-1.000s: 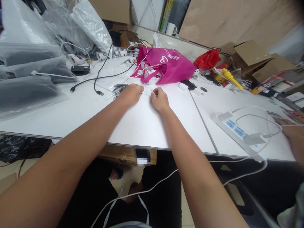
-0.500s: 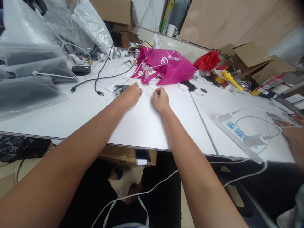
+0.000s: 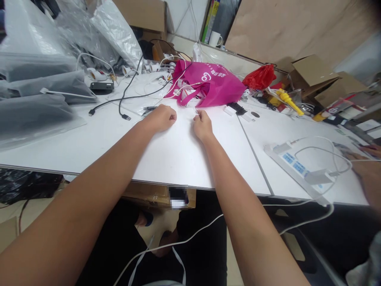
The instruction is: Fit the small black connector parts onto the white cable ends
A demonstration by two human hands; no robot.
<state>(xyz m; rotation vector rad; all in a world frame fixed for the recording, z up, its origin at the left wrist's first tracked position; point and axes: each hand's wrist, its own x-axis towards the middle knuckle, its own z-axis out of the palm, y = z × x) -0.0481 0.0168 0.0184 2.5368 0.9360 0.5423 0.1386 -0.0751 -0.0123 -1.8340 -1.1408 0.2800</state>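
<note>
Slim rod (image 3: 195, 112), pinched in the right grip (image 3: 204, 124), points forward, slightly left; I cannot tell what the curled left grip (image 3: 163, 118) holds.

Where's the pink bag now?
In the head view, the pink bag lies on the table, upper centre, beyond the right hand, left of the red bag.

Cables (image 3: 122, 98), a power strip (image 3: 296, 166) and cardboard boxes (image 3: 315, 73) suggest a workshop.
</note>
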